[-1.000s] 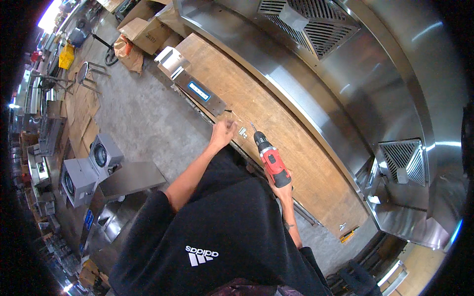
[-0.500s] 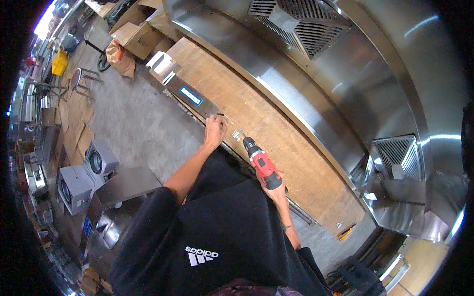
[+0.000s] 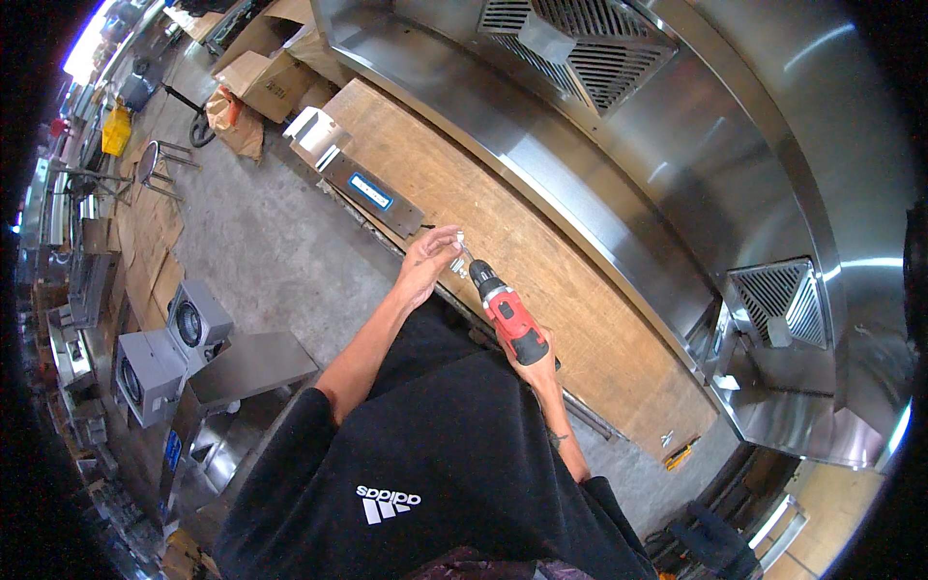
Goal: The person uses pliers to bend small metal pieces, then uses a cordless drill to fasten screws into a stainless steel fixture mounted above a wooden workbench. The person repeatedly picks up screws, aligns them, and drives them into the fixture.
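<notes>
My right hand [image 3: 537, 363] is wrapped round the grip of a red and black cordless drill [image 3: 510, 317], its bit pointing away from me over a wooden board [image 3: 541, 290]. My left hand [image 3: 421, 267] is closed in a pinch at the tip of the bit. A small pale piece shows at those fingertips, too small to name. Several small light-coloured pieces [image 3: 459, 270], perhaps screws or anchors, lie on the board just below the fingers. Beyond my left hand lies a flat metal panel [image 3: 401, 215] with a blue-edged window.
A large stainless steel hood [image 3: 619, 208] with slatted filters runs along the board's far side. A yellow-handled tool [image 3: 681, 454] lies at the board's right end. Cardboard boxes [image 3: 275, 82] stand at the far left; grey fan-like units [image 3: 193, 324] sit on the left.
My left hand has moved right, from beside the metal panel to the drill's tip, its fingers now pinching there. The drill has shifted slightly left and away from me.
</notes>
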Demonstrator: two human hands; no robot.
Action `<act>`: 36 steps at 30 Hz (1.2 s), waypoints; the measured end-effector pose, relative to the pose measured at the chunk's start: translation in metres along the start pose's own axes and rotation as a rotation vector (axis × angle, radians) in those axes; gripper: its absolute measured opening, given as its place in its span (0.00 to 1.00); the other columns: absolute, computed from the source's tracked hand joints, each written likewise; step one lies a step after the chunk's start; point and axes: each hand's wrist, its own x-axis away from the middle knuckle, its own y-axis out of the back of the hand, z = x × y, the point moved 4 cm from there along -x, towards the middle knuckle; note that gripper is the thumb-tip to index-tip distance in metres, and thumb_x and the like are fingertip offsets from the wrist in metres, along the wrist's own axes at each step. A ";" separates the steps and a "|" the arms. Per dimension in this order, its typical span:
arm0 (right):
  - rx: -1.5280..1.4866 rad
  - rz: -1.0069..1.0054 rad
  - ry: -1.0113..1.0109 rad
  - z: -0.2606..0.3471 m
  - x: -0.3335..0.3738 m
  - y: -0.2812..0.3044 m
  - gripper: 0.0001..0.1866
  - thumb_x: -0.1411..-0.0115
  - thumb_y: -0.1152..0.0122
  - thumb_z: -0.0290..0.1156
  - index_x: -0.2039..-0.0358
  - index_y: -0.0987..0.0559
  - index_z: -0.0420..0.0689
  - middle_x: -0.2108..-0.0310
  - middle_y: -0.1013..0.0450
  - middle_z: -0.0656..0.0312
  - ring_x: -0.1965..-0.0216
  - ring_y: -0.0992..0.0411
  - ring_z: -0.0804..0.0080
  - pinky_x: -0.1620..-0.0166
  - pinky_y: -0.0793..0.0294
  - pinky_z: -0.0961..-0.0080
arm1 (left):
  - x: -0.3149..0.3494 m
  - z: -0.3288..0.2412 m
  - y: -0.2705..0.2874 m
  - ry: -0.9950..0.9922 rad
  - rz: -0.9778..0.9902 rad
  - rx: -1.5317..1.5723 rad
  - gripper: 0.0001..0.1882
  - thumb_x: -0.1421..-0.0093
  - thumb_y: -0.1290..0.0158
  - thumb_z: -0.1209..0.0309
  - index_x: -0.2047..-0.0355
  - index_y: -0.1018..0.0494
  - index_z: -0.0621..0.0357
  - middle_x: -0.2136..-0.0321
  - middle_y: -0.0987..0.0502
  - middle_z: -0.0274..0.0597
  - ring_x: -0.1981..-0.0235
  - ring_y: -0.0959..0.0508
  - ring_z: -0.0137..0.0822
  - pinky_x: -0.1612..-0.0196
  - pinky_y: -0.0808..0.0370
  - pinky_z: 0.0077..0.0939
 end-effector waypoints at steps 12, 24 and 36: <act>-0.066 -0.007 -0.020 -0.009 0.007 0.000 0.11 0.44 0.29 0.28 0.61 0.18 0.39 0.70 0.19 0.58 0.70 0.22 0.72 0.61 0.23 0.72 | 0.010 -0.013 -0.010 -0.105 0.064 -0.126 0.20 0.37 0.42 0.79 0.44 0.30 0.61 0.54 0.23 0.42 0.51 0.23 0.31 0.44 0.26 0.26; -0.072 -0.005 -0.010 -0.005 0.011 0.007 0.12 0.48 0.27 0.32 0.68 0.21 0.39 0.77 0.23 0.56 0.77 0.26 0.66 0.66 0.25 0.69 | 0.020 -0.041 -0.011 -0.126 0.129 -0.326 0.20 0.39 0.39 0.78 0.45 0.26 0.60 0.57 0.22 0.38 0.53 0.24 0.28 0.48 0.26 0.25; -0.036 -0.010 0.098 0.002 0.003 -0.009 0.13 0.44 0.27 0.31 0.59 0.17 0.42 0.69 0.20 0.61 0.68 0.24 0.73 0.61 0.24 0.72 | 0.025 -0.065 0.009 -0.160 0.150 -0.414 0.20 0.38 0.39 0.76 0.45 0.25 0.58 0.58 0.21 0.38 0.55 0.23 0.29 0.50 0.26 0.25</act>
